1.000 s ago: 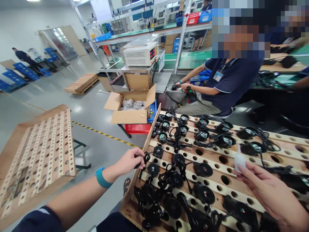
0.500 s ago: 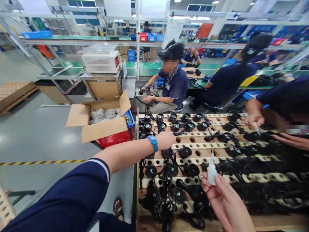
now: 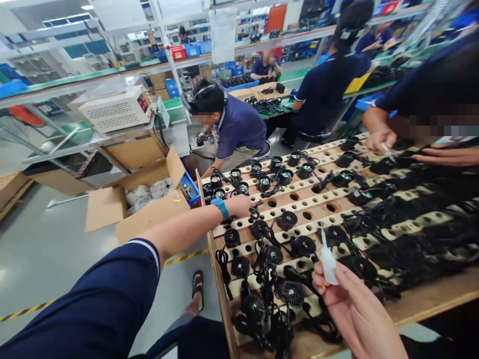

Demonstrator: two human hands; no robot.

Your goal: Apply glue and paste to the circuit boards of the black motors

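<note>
My left hand (image 3: 239, 205), with a blue wristband (image 3: 220, 208), reaches over the far left of the wooden rack (image 3: 258, 215). Its fingers are curled downward and mostly hidden; a dark cable end (image 3: 255, 210) shows right beside them. My right hand (image 3: 352, 299) grips a small white dropper bottle (image 3: 329, 267) with a thin nozzle pointing up, held above the near part of the rack. Round black housings with coiled cables, such as this housing (image 3: 287, 220), sit in rows on the perforated strips around both hands.
A co-worker's hand (image 3: 379, 138) holds a similar bottle over the rack's far right. Another person (image 3: 239, 129) sits bent beyond the rack. Left of it stand an open carton (image 3: 149, 219) of wrapped items and a white instrument box (image 3: 116, 109).
My view has tilted and turned right. My left hand stays over the far left rows, with a cable end now showing beside it. The seated person has bent lower; the bottle remains in my right hand.
</note>
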